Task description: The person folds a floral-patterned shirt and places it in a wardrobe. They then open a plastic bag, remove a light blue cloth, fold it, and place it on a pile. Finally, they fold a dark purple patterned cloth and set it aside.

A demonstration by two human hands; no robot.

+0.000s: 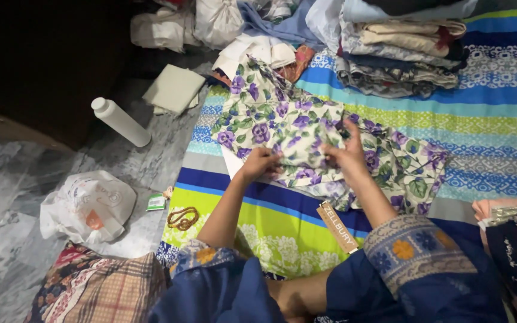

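Floral garment [306,128] is lying spread on the striped sheet [492,113], and we are pinching its lower edge with both hands, left [259,162] and right [347,154], risking bunching if tension slackens.

- Floral fabric [282,119]: cream cloth with purple flowers and green leaves, lay spread and rumpled across the striped sheet [498,119].
- Near edge was bunched into folds, pinched at two spots; far end trailed toward the folded clothes pile [402,54].
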